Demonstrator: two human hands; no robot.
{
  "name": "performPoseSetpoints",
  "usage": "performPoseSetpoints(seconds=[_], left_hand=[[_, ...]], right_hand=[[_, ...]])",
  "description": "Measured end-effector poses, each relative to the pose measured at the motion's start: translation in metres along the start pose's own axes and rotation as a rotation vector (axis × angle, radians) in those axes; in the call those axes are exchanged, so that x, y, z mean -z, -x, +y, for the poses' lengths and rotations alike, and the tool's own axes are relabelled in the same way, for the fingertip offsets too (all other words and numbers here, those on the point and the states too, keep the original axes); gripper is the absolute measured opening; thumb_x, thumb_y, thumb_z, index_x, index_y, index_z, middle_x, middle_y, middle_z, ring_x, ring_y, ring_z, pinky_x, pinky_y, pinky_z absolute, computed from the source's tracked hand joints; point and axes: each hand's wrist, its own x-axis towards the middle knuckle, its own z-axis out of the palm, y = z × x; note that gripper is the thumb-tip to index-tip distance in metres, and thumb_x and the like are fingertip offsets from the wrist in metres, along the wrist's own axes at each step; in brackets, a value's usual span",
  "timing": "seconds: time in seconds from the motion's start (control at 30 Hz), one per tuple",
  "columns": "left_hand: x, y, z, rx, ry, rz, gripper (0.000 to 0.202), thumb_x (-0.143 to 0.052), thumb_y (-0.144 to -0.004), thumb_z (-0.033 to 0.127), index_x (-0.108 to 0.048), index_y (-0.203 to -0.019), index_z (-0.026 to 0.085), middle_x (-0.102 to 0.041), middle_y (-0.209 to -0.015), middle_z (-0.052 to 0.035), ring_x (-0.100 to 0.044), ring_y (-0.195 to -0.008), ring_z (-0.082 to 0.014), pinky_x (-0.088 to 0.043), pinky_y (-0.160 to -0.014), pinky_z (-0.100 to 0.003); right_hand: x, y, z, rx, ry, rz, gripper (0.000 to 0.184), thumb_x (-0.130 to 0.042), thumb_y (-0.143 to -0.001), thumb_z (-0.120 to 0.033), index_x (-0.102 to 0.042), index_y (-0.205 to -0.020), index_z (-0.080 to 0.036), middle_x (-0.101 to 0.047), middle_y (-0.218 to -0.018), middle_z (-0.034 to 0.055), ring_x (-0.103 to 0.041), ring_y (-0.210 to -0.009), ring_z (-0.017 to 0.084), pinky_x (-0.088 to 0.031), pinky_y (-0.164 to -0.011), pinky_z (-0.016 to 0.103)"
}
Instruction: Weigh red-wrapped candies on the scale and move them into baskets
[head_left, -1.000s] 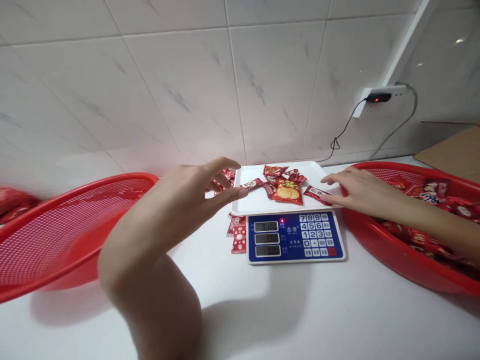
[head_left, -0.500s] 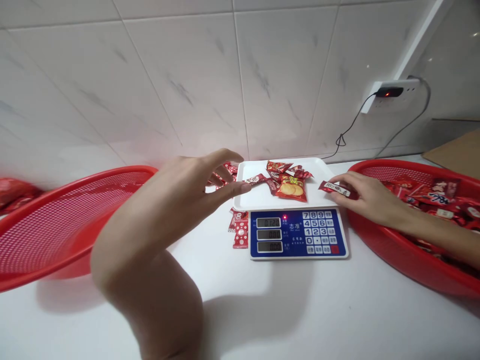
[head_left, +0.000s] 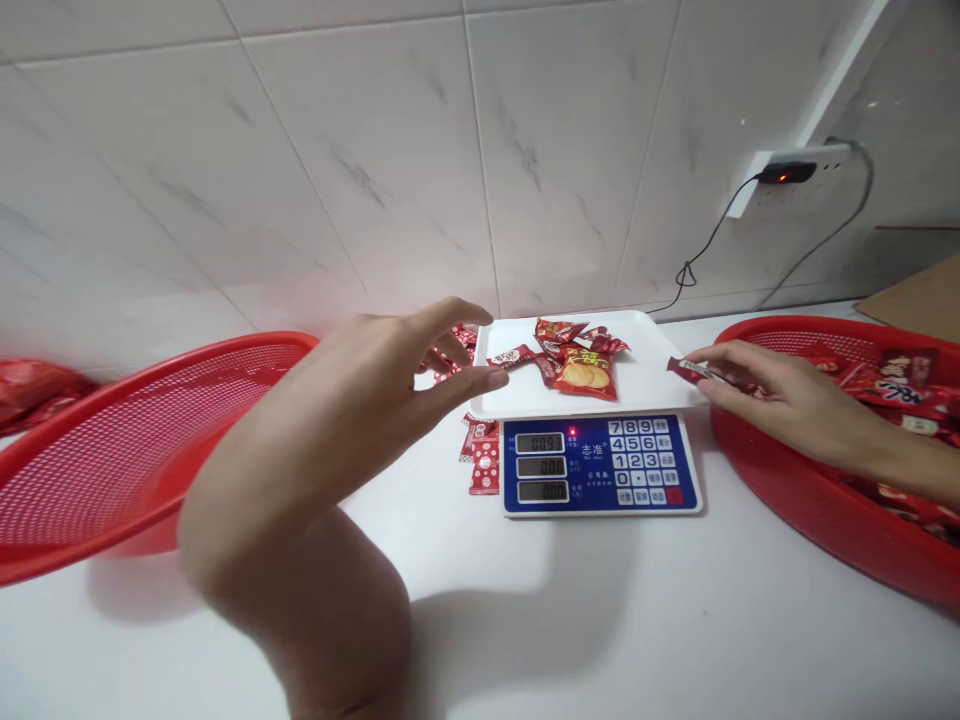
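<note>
My left hand (head_left: 442,360) is at the left edge of the white weighing tray (head_left: 495,402), open, thumb and fingers apart. Its thumb tip is close to a narrow dark-red snack packet (head_left: 511,357) on the tray; whether they touch I cannot tell. Several more packets lie in a small heap there, among them a red cracker packet (head_left: 587,374). Off the tray's right edge, my right hand (head_left: 757,385) pinches a small dark-red snack packet (head_left: 687,369). Below the tray is the blue keypad panel of the digital scale (head_left: 600,465), its display lit.
A red plastic basket (head_left: 780,520) full of red packets stands right, another red mesh basket (head_left: 90,490) left. Red packets (head_left: 484,466) lie beside and behind the scale. A socket strip (head_left: 787,180) with a cable is on the tiled wall (head_left: 375,150); cardboard (head_left: 915,300) lies far right.
My right hand has moved right, carrying the small packet from above the tray's edge toward the right basket. The top display reading has dropped. My left hand has hardly moved.
</note>
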Motion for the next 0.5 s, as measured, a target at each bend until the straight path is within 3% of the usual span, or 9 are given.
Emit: performPoseSetpoints(seconds=[0.13, 0.2, 0.27, 0.37, 0.43, 0.5], left_hand=[[0.003, 0.003, 0.003, -0.004, -0.005, 0.009, 0.050, -0.052, -0.094, 0.067, -0.062, -0.131, 0.034, -0.078, -0.102, -0.0025, -0.073, -0.090, -0.0253, -0.056, -0.072, -0.035], [0.005, 0.005, 0.005, 0.004, -0.020, -0.006, 0.048, -0.049, -0.097, 0.063, -0.061, -0.132, 0.033, -0.078, -0.100, -0.0018, -0.072, -0.088, -0.0246, -0.055, -0.072, -0.036], [0.007, 0.007, 0.007, 0.018, -0.024, -0.015, 0.047, -0.047, -0.098, 0.062, -0.060, -0.133, 0.032, -0.077, -0.101, -0.0011, -0.071, -0.090, -0.0242, -0.054, -0.073, -0.036], [0.007, 0.006, 0.009, 0.034, -0.007, -0.005, 0.048, -0.049, -0.096, 0.065, -0.061, -0.131, 0.034, -0.077, -0.105, 0.0000, -0.071, -0.095, -0.0243, -0.053, -0.076, -0.035], [0.005, 0.003, 0.010, 0.037, -0.010, -0.033, 0.046, -0.049, -0.098, 0.063, -0.060, -0.132, 0.035, -0.077, -0.106, -0.0005, -0.071, -0.095, -0.0248, -0.053, -0.077, -0.036], [0.003, 0.001, 0.011, 0.045, -0.005, -0.060, 0.046, -0.049, -0.098, 0.061, -0.058, -0.134, 0.035, -0.077, -0.104, -0.0004, -0.071, -0.092, -0.0250, -0.053, -0.075, -0.038]], right_hand=[[0.024, 0.004, 0.005, -0.118, -0.110, 0.235, 0.052, -0.058, -0.078, -0.065, -0.068, -0.111, -0.027, -0.073, -0.117, 0.0109, -0.068, -0.104, 0.030, -0.057, -0.088, 0.046], [0.044, 0.008, 0.030, -0.205, -0.018, 0.201, 0.050, -0.061, -0.071, -0.068, -0.071, -0.101, -0.029, -0.074, -0.111, 0.0113, -0.068, -0.103, 0.033, -0.054, -0.093, 0.050], [0.061, 0.014, 0.067, -0.285, 0.099, 0.087, 0.051, -0.064, -0.061, -0.075, -0.073, -0.086, -0.031, -0.076, -0.104, 0.0123, -0.069, -0.098, 0.035, -0.052, -0.091, 0.055], [0.067, 0.026, 0.106, -0.359, 0.234, 0.008, 0.059, -0.069, -0.047, -0.083, -0.073, -0.078, -0.033, -0.077, -0.097, 0.0141, -0.071, -0.087, 0.040, -0.052, -0.082, 0.061], [0.060, 0.033, 0.104, -0.349, 0.252, 0.023, 0.062, -0.067, -0.049, -0.086, -0.074, -0.083, -0.034, -0.077, -0.100, 0.0146, -0.071, -0.089, 0.042, -0.053, -0.079, 0.062], [0.050, 0.043, 0.082, -0.255, 0.237, 0.073, 0.060, -0.060, -0.062, -0.086, -0.074, -0.091, -0.035, -0.076, -0.107, 0.0127, -0.070, -0.097, 0.041, -0.054, -0.079, 0.059]])
